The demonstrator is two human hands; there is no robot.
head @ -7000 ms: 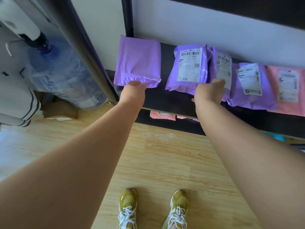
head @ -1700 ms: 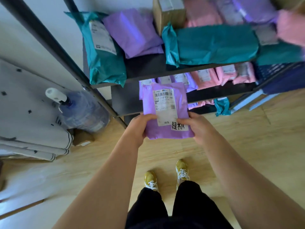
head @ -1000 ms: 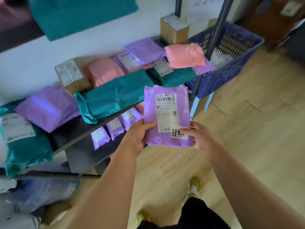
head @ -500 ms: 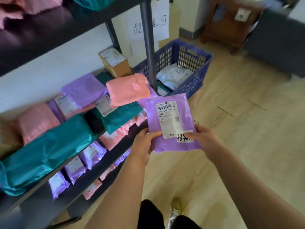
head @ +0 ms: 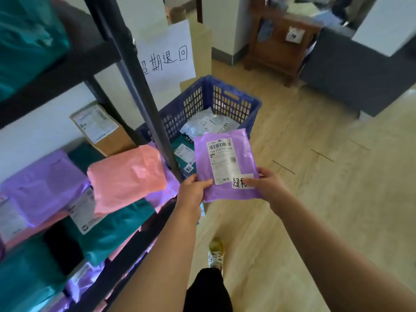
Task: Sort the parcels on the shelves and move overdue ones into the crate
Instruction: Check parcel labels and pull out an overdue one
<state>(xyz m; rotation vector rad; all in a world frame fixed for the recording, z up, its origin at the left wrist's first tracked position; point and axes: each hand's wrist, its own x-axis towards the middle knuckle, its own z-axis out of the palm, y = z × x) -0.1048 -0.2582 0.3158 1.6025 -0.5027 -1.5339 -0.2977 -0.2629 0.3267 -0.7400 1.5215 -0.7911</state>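
Observation:
I hold a purple parcel (head: 234, 158) with a white shipping label and a handwritten sticker in front of me. My left hand (head: 193, 190) pinches its lower left edge, and my right hand (head: 265, 185) pinches its lower right corner, thumb on the sticker. Just beyond the parcel stands a blue plastic crate (head: 227, 97) on the floor, with a white parcel (head: 207, 124) and a teal parcel (head: 182, 152) inside. The held parcel hangs near the crate's near rim.
A dark metal shelf (head: 74, 64) fills the left, loaded with pink (head: 126, 176), purple (head: 42, 183) and teal (head: 117, 228) parcels and a cardboard box (head: 101, 129). A handwritten paper sign (head: 166, 57) hangs above the crate. A wooden cabinet (head: 281, 46) stands behind; wood floor lies to the right.
I took the purple parcel off the low shelf and turned right along the shelf. The crate has come closer, and the parcel now sits right before it.

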